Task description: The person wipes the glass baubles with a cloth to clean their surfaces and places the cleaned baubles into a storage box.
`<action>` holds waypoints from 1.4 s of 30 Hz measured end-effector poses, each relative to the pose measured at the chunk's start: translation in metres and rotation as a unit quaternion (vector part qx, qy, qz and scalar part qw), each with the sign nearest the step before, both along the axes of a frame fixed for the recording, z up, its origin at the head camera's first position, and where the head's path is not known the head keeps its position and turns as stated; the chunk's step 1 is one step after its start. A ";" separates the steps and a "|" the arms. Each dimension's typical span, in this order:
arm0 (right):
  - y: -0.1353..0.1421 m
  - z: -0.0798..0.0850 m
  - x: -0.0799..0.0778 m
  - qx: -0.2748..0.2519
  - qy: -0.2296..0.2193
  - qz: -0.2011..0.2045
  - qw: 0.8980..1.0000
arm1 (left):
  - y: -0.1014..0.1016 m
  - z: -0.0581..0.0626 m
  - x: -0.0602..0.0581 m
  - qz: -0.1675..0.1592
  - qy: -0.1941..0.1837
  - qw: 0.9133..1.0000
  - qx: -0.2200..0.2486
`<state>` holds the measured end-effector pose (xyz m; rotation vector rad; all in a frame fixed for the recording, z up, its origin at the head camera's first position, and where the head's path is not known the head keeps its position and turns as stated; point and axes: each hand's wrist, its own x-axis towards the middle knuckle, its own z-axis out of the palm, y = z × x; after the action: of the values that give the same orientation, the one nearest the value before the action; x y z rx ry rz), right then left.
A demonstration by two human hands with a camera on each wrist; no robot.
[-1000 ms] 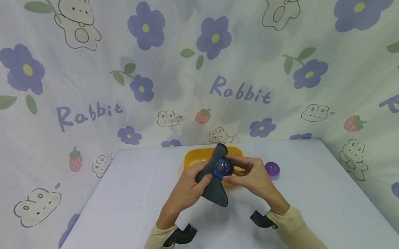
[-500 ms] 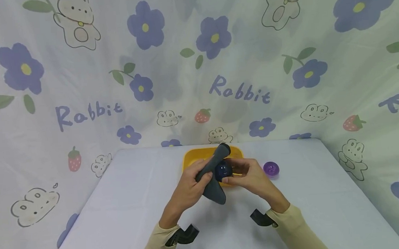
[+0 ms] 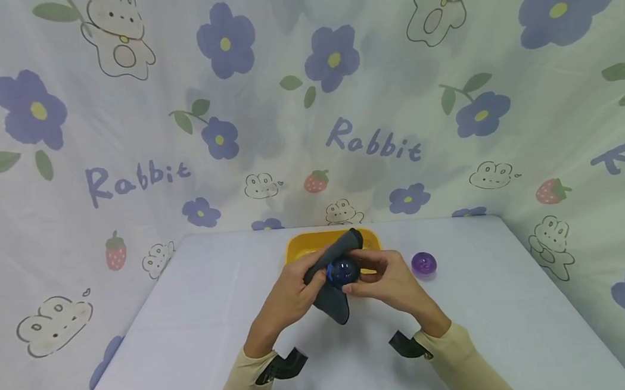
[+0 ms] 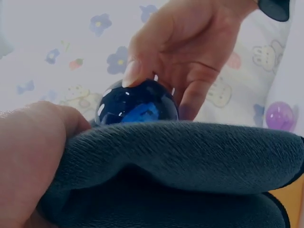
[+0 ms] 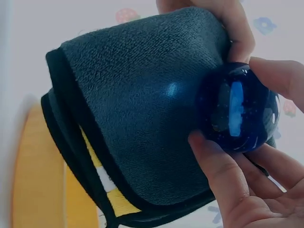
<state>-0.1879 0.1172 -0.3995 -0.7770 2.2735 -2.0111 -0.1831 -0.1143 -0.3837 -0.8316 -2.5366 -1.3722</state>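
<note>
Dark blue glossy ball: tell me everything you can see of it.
The dark blue, glossy, rounded ball looks smooth and partly see-through, with bright reflections and lighter blue patches; glass or clear plastic, I can't tell. It is held above the white table. The bare right hand pinches it, and one side seems to rest against the folded dark grey plush cloth gripped by the bare left hand.

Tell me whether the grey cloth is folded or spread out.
Folded: in the right wrist view, the grey cloth shows stacked layers with black edges; the left hand grips it beside the blue ball.
</note>
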 end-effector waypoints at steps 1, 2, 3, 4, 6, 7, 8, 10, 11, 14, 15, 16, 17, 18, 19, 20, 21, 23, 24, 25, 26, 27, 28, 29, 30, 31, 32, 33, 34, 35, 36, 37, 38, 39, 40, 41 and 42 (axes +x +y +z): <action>0.000 0.001 0.000 0.000 0.001 -0.007 1.000 | 0.000 0.001 0.000 0.002 -0.008 1.000 -0.002; 0.001 0.001 0.001 0.000 0.005 -0.014 1.000 | 0.000 0.001 0.001 0.003 -0.016 1.000 -0.003; 0.001 0.002 0.001 0.000 0.008 -0.021 1.000 | 0.000 0.001 0.001 0.004 -0.024 1.000 -0.004; 0.002 0.002 0.001 0.002 0.012 -0.032 0.999 | 0.000 0.002 0.002 0.006 -0.031 1.000 -0.006; 0.003 0.003 0.001 0.003 0.018 -0.046 0.999 | 0.001 0.002 0.002 0.010 -0.040 0.999 -0.006; 0.004 0.003 0.000 0.004 0.021 -0.050 0.998 | 0.001 0.002 0.003 0.011 -0.043 0.999 -0.005; 0.005 0.003 0.000 0.004 0.024 -0.054 0.998 | 0.001 0.002 0.003 0.013 -0.045 0.999 -0.005; 0.006 0.003 -0.001 0.003 0.025 -0.061 0.998 | 0.002 0.002 0.003 0.015 -0.045 0.999 -0.002; 0.006 0.003 -0.001 0.001 0.027 -0.060 0.998 | 0.003 0.002 0.003 0.016 -0.043 0.999 -0.001; 0.006 0.002 -0.002 -0.005 0.032 -0.061 0.998 | 0.003 0.002 0.004 0.022 -0.035 0.999 0.000; 0.006 0.002 -0.003 -0.007 0.034 -0.061 0.998 | 0.003 0.002 0.004 0.023 -0.032 0.999 0.001; 0.006 0.001 -0.003 -0.010 0.036 -0.062 0.997 | 0.003 0.002 0.005 0.024 -0.029 0.999 0.002; 0.006 0.001 -0.004 -0.011 0.037 -0.064 0.997 | 0.003 0.002 0.005 0.026 -0.025 0.999 0.003; 0.006 0.000 -0.004 -0.010 0.040 -0.066 0.997 | 0.004 0.002 0.006 0.028 -0.023 0.999 0.004; 0.006 0.000 -0.004 -0.008 0.042 -0.070 0.997 | 0.004 0.003 0.006 0.029 -0.020 0.999 0.005; 0.006 0.000 -0.005 -0.005 0.044 -0.074 0.996 | 0.004 0.003 0.006 0.029 -0.017 0.999 0.006; 0.006 0.000 -0.005 -0.001 0.046 -0.079 0.996 | 0.005 0.003 0.007 0.029 -0.016 0.999 0.006; 0.006 -0.001 -0.005 0.009 0.050 -0.088 0.995 | 0.005 0.003 0.007 0.030 -0.011 0.999 0.007; 0.006 -0.001 -0.006 0.013 0.053 -0.091 0.994 | 0.006 0.003 0.007 0.031 -0.009 0.999 0.006; 0.006 -0.001 -0.006 0.015 0.053 -0.093 0.994 | 0.006 0.003 0.008 0.032 -0.005 0.999 0.006; 0.006 -0.002 -0.007 0.016 0.055 -0.095 0.994 | 0.007 0.003 0.008 0.032 -0.003 0.999 0.006; 0.006 -0.002 -0.007 0.017 0.056 -0.095 0.994 | 0.007 0.004 0.008 0.031 0.000 0.999 0.006; 0.006 -0.002 -0.007 0.017 0.055 -0.095 0.994 | 0.008 0.004 0.008 0.031 0.004 0.999 0.005; 0.006 -0.003 -0.008 0.017 0.055 -0.095 0.994 | 0.008 0.004 0.008 0.032 0.009 0.999 0.005; 0.006 -0.003 -0.008 0.015 0.051 -0.093 0.994 | 0.008 0.004 0.008 0.032 0.014 0.999 0.004; 0.006 -0.004 -0.008 0.014 0.048 -0.091 0.995 | 0.009 0.004 0.008 0.032 0.018 0.999 0.005; 0.006 -0.004 -0.008 0.016 0.044 -0.090 0.995 | 0.009 0.004 0.008 0.032 0.022 0.999 0.006; 0.006 -0.004 -0.008 0.018 0.039 -0.088 0.995 | 0.009 0.004 0.008 0.032 0.026 0.999 0.006; 0.005 -0.005 -0.009 0.021 0.037 -0.086 0.995 | 0.010 0.004 0.009 0.033 0.030 0.999 0.006; 0.005 -0.005 -0.009 0.023 0.033 -0.085 0.996 | 0.010 0.004 0.009 0.034 0.034 0.999 0.007; 0.005 -0.005 -0.009 0.026 0.029 -0.084 0.996 | 0.010 0.004 0.009 0.034 0.037 0.999 0.009; 0.005 -0.006 -0.009 0.028 0.027 -0.082 0.996 | 0.010 0.003 0.009 0.034 0.041 0.999 0.010; 0.004 -0.006 -0.009 0.033 0.026 -0.080 0.996 | 0.010 0.003 0.009 0.033 0.045 0.998 0.010; 0.004 -0.006 -0.009 0.036 0.025 -0.077 0.996 | 0.010 0.003 0.009 0.032 0.050 0.998 0.010; 0.003 -0.007 -0.009 0.039 0.025 -0.074 0.996 | 0.010 0.002 0.008 0.032 0.054 0.998 0.009; 0.003 -0.007 -0.009 0.042 0.024 -0.070 0.996 | 0.010 0.002 0.008 0.031 0.059 0.998 0.008; 0.002 -0.007 -0.008 0.046 0.026 -0.066 0.996 | 0.010 0.001 0.008 0.031 0.064 0.997 0.007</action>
<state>-0.1964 0.1195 -0.4066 -0.6976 2.4892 -1.9420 -0.1753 -0.1045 -0.3827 -0.8051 -2.4327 -1.2738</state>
